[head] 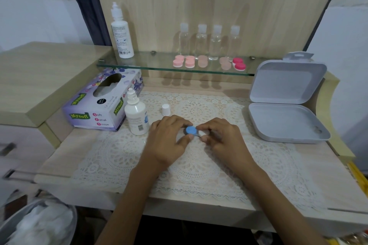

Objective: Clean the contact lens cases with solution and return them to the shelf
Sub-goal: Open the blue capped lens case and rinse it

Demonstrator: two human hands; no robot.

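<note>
**Blue case held in both hands over the lace mat**

Both hands meet at the middle of the counter (65, 149), just above a white lace mat (195, 165) with round openwork medallions and a scalloped front edge. The left hand (169, 139) has thumb and fingers curled round the round blue cap of the blue lens case (191, 130). The right hand (221, 137) pinches the case's other end, where a bit of white shows. That end is blurred, so the exact grip is probably a thumb-and-fingertip pinch.

Just left of the left hand stands a small white plastic bottle (137, 117), upright, nozzle bare. Its white cap (165, 109) sits apart on the mat behind the hands. A purple cardboard tissue box (103, 101) lies angled beside the bottle, touching or nearly so.

The glass shelf (139, 63) runs along the wood-grain back panel. It holds a tall white bottle (121, 34) at the left, four clear bottles (201, 42) in a row, and pale pink round cases (184, 61) in front of them. A dark pink case (239, 63) sits near the shelf's right end.

A grey hinged box (286, 101) with rounded corners stands open at the right, its lid leaning back.

Open mat lies in front of and to the right of the hands, up to the box. The left side is crowded by the bottle and tissue box.
</note>
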